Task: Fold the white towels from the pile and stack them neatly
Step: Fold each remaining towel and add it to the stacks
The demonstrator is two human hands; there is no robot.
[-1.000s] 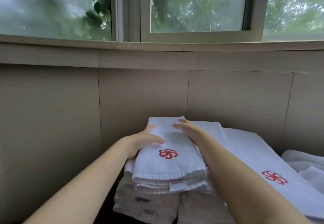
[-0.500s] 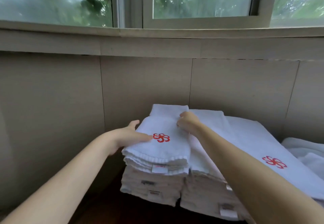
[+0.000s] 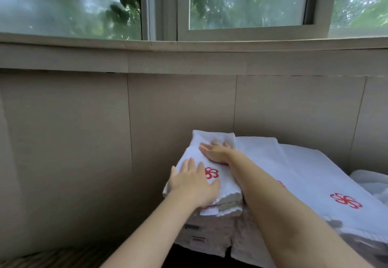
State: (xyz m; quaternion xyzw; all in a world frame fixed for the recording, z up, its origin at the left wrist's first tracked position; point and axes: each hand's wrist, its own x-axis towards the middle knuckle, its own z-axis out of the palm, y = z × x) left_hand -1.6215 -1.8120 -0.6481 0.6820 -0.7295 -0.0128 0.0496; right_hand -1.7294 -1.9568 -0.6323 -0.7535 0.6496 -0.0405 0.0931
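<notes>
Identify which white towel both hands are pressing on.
The small folded towel topping the left stack, under the left hand and right hand; the larger towel lies untouched to the right.

A small white terry towel with a red embroidered flower emblem [image 3: 218, 158] lies folded into a thick rectangular pad on top of a stack of folded white towels [image 3: 210, 232], whose layered edges and small sewn labels face the camera. The top towel's hemmed edge hangs slightly over the stack's near side. Just to the right, touching the stack, a larger white terry towel with the same red flower emblem [image 3: 327, 183] lies spread flat across a second pile. At the far right edge sits a loose heap of unfolded white towels [image 3: 371, 183].
</notes>
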